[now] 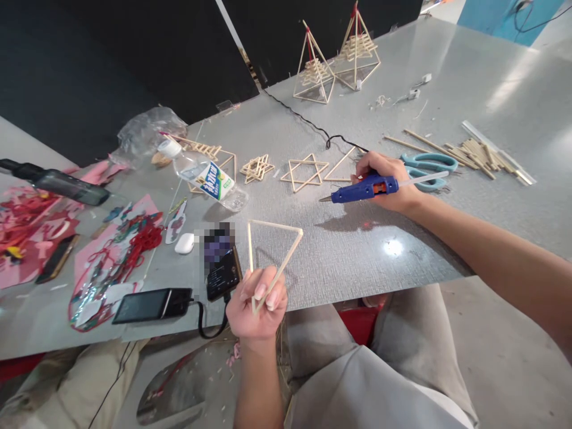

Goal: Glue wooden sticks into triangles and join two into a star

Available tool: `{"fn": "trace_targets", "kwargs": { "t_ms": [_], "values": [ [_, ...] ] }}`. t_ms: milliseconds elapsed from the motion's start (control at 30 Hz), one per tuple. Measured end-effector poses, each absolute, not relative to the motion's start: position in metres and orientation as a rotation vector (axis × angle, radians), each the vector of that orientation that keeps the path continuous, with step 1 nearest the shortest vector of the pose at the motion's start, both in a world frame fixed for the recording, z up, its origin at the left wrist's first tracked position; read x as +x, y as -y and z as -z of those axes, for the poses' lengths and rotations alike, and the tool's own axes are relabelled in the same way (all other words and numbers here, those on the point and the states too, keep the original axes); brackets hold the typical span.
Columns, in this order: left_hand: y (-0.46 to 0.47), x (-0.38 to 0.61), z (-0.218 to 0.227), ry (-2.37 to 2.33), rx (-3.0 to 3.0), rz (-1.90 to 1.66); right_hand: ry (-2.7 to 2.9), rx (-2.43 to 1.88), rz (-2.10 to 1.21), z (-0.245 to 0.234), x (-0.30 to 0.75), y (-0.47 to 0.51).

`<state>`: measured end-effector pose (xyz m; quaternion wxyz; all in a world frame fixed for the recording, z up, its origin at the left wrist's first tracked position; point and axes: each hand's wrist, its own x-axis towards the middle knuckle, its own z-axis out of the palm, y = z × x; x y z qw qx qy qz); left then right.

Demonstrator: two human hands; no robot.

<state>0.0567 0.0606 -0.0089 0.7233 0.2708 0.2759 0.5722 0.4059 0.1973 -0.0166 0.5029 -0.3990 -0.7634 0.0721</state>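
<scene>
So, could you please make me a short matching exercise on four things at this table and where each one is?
Things:
1. glue gun
2. wooden triangle
3. scissors
4. small white case

Places:
A. on the table, next to the loose sticks
B. held in the left hand
C. on the table, beside the phone
D. held in the right hand

Right pairs: 1-D, 2-B, 3-A, 4-C.
</scene>
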Motion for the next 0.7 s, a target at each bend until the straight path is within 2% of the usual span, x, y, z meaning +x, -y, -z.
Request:
{"fn": "trace_targets", "kwargs": {
  "t_ms": [167, 433, 700],
  "values": [
    [-0.061, 0.063, 0.005, -0.591, 0.662, -1.232, 1.834, -0.958, -0.182, 0.016, 0.406, -0.196],
    [-0.063, 0.086, 0.001, -0.522, 1.204, -0.904, 1.623, -1.029, -0.275, 0.012, 0.401, -0.196],
    [-0.058, 0.082, 0.003, -0.473, 1.362, -0.871, 1.602, -1.022, -0.35, 0.015, 0.402, -0.198]
  ]
}}
